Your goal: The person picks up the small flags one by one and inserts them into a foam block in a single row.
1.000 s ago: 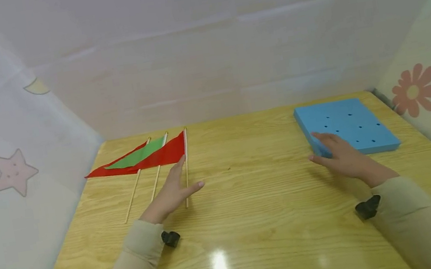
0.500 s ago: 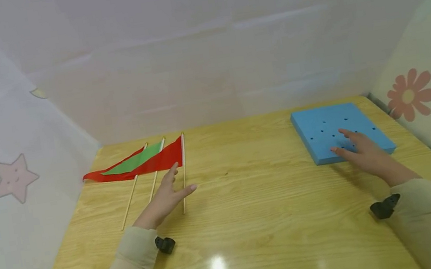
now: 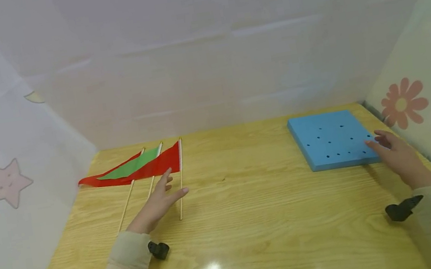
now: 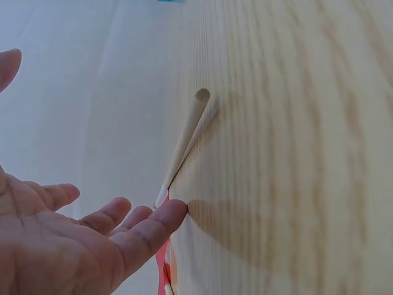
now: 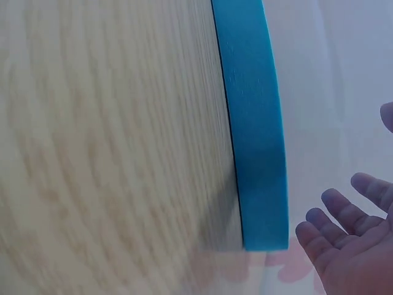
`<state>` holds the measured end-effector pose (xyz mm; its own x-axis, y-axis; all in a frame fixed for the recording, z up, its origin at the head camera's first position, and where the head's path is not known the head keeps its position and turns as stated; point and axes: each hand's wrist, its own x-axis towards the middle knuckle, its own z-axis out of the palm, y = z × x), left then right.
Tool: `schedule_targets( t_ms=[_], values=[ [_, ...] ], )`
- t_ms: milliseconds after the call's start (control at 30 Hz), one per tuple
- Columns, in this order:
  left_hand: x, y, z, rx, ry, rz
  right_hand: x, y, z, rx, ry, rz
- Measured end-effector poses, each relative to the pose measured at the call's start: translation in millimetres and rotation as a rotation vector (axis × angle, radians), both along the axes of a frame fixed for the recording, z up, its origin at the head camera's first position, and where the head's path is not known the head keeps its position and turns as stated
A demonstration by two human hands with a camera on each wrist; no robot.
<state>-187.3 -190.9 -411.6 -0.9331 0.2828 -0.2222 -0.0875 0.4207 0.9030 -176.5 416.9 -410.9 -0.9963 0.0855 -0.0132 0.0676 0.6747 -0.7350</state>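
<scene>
Three pennant flags on thin sticks lie side by side on the wooden table at the left in the head view: a red flag (image 3: 169, 160), a green flag (image 3: 131, 165) and another red flag (image 3: 96, 180), partly covered. My left hand (image 3: 158, 204), fingers extended, is over the flag sticks and holds nothing. In the left wrist view, a bare stick end (image 4: 189, 126) lies beyond its fingers; whether a fingertip touches the table I cannot tell. A blue board (image 3: 315, 121) with several small holes lies at the right. My right hand (image 3: 403, 159) hovers by its near right corner, relaxed, holding nothing.
The wooden table (image 3: 248, 204) stretches between the flags and the board. A pale cloth backdrop (image 3: 205, 70) rises behind it. Printed cloth walls stand at both sides, with a pink star (image 3: 7, 184) on the left and a red flower (image 3: 403, 104) on the right.
My right hand has moved rightward across the blue board to its near right corner. My left hand stays by the flags, shifting only slightly. The flags and board look undisturbed; the head view has shifted slightly.
</scene>
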Motion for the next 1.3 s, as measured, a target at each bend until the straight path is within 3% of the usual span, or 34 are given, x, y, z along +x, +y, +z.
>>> schedule_targets(
  t_ms=[200, 467, 633, 800, 900, 1067, 1300],
  values=[
    [-0.3, -1.3, -2.6, -0.003, -0.013, 0.000, 1.1, 16.5, -6.8, -0.130, -0.062, -0.056],
    [-2.0, 0.1, -13.3, -0.048, -0.028, 0.016, 3.7, 23.7, -19.7, -0.163, -0.100, -0.140],
    [-5.7, 3.0, -19.4, -0.082, -0.030, 0.049, 7.0, 27.7, -28.7, -0.129, -0.084, -0.164],
    [-9.8, 6.3, -19.8, -0.143, -0.007, 0.080, 7.7, 32.9, -34.8, -0.118, -0.089, -0.156],
    [-13.6, 8.1, -20.1, -0.211, 0.032, 0.065, 8.1, 36.0, -35.9, -0.082, -0.096, -0.144],
    [-20.5, 13.2, -19.7, -0.313, 0.096, 0.037, 5.3, 39.6, -33.6, 0.003, -0.095, -0.108],
    [-27.6, 19.6, -14.7, -0.397, 0.139, 0.058, -0.1, 46.0, -28.6, 0.006, -0.134, -0.058]
  ],
)
